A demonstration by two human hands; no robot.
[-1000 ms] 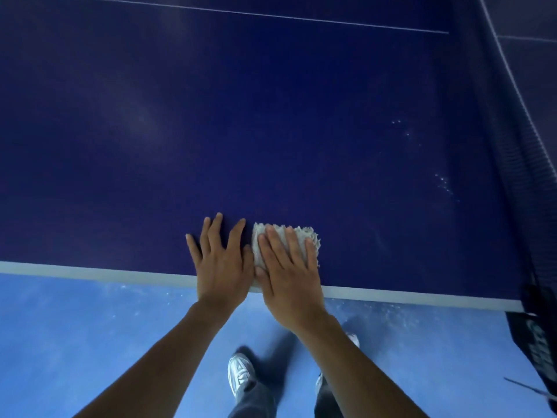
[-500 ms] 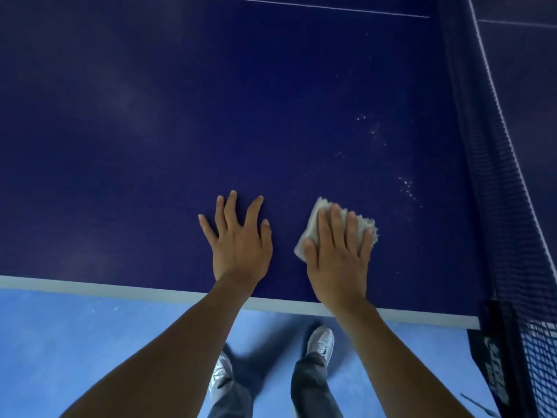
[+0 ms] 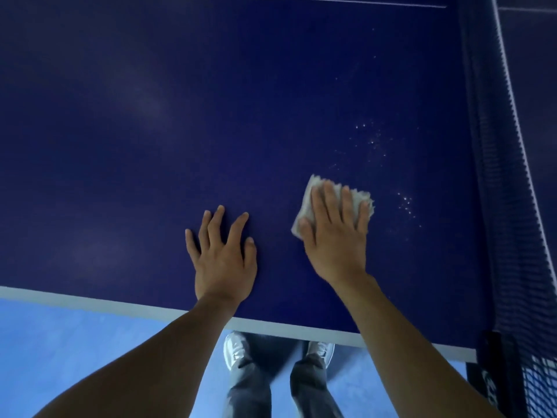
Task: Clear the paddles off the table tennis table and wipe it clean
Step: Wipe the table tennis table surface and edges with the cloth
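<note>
White lettering [image 3: 489, 385] stands on the black net bracket [image 3: 494, 351] at the lower right corner, just beside the near edge of the dark blue worktop [image 3: 211, 116]. The characters run down the bracket's face, are blurred and partly cut off by the picture's edge, and cannot be read. The painted marks on the worktop are lines only, without letters or numbers: a pale edge band [image 3: 90, 301] along the near side and a thin white line [image 3: 331, 0] across the far part. A white tape [image 3: 512, 98] runs along the top of the net [image 3: 494, 206] and bears no print that can be made out. No other writing can be read.
</note>
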